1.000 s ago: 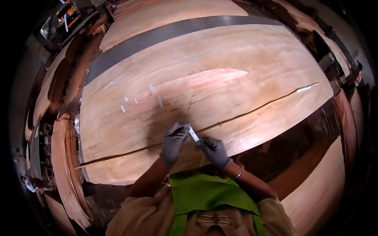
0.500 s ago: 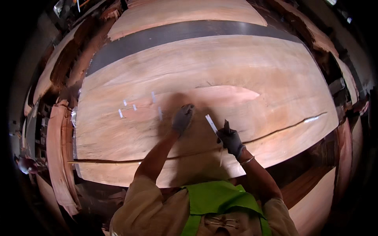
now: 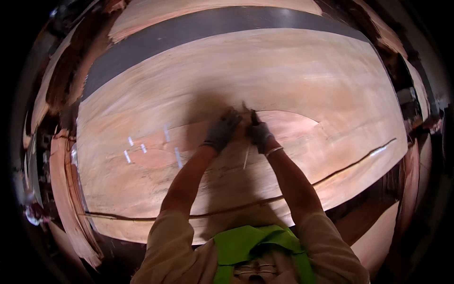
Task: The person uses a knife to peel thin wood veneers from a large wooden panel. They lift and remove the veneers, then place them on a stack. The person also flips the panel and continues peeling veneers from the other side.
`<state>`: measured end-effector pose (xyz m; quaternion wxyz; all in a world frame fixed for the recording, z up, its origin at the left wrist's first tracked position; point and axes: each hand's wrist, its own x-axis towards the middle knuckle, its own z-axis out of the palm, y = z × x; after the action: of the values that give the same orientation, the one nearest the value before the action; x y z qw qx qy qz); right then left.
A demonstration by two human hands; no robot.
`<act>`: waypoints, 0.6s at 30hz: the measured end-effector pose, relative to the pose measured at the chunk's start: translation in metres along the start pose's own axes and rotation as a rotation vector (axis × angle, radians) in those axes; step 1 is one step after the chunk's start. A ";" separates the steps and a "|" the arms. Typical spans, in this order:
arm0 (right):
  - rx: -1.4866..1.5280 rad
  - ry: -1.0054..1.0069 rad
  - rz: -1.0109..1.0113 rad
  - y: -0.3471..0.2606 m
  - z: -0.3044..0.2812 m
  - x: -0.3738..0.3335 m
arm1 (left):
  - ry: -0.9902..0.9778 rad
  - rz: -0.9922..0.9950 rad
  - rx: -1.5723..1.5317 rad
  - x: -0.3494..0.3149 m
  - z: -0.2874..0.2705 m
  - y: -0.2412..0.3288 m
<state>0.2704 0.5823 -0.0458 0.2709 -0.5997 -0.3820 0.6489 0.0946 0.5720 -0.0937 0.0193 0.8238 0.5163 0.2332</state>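
Observation:
My left hand (image 3: 222,131), in a grey glove, is over the middle of a large pale wood veneer sheet (image 3: 307,61). Its fingers are bent together with dark tips; what they hold, if anything, is blurred. Close on its right, my gloved right hand (image 3: 260,132) is closed on a narrow white strip (image 3: 246,156), which sticks out below it and looks almost edge-on. A thin dark sliver (image 3: 244,107) shows just beyond the fingertips. Under and beside the hands lies a pinkish pointed patch (image 3: 288,122) in the sheet.
Several short white tape pieces (image 3: 127,156) lie on the sheet at left. A long dark split (image 3: 350,168) crosses its near part. Beyond is a dark table strip (image 3: 189,29). Veneer stacks (image 3: 68,189) stand at the sides. Another person (image 3: 34,210) is at far left.
My right hand has moved up and left with the white strip, which has turned to point toward me. My left hand has shifted slightly toward it. The view has shifted too.

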 end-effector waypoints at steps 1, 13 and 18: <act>0.017 -0.009 -0.036 -0.007 0.010 -0.004 | -0.012 0.038 0.063 -0.002 0.007 -0.010; 0.019 0.041 -0.078 0.010 -0.090 -0.008 | -0.244 -0.308 -0.175 0.029 0.000 0.019; -0.013 0.205 -0.065 -0.005 -0.142 0.030 | -0.044 0.198 0.214 0.096 0.028 0.094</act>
<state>0.4058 0.6336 -0.0577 0.3256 -0.6521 -0.3756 0.5724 0.2190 0.6166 -0.0577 -0.0804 0.8730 0.4538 0.1597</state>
